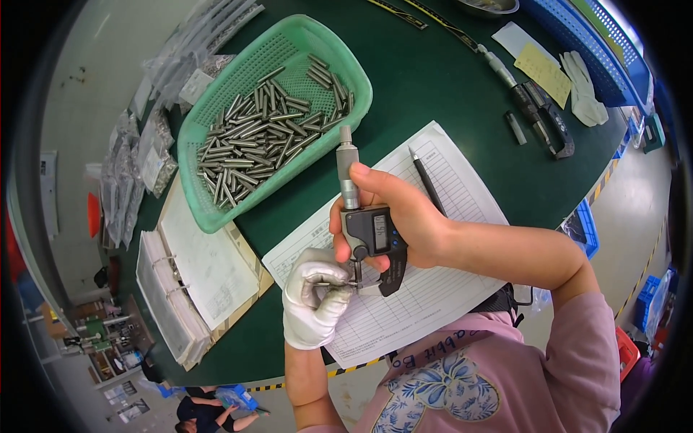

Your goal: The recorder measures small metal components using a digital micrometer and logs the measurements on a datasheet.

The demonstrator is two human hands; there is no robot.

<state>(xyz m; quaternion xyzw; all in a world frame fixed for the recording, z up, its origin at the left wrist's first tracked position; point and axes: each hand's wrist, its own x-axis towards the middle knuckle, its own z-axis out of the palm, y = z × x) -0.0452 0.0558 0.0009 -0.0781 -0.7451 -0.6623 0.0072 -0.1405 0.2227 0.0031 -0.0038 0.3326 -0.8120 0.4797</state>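
My right hand point(415, 220), bare, is closed around a digital micrometer point(375, 229) with a small display and its thimble pointing away from me. My left hand point(307, 310) wears a white glove. Its thumb and fingers pinch a thin metal pin point(325, 284), whose end lies at the measuring gap of the micrometer; whether both faces touch it, I cannot tell. Both hands are over a printed form point(462, 177), on which a black pen point(428, 180) lies. Beyond them stands a green plastic basket point(193, 191) holding many steel pins point(267, 133).
Left of the form lies an open ring binder point(206, 263), with plastic bags of parts point(155, 155) behind it. At the far right are another micrometer point(540, 115), a small metal cylinder point(515, 128), a yellow note point(543, 73), a white glove point(583, 94) and a blue crate point(570, 43).
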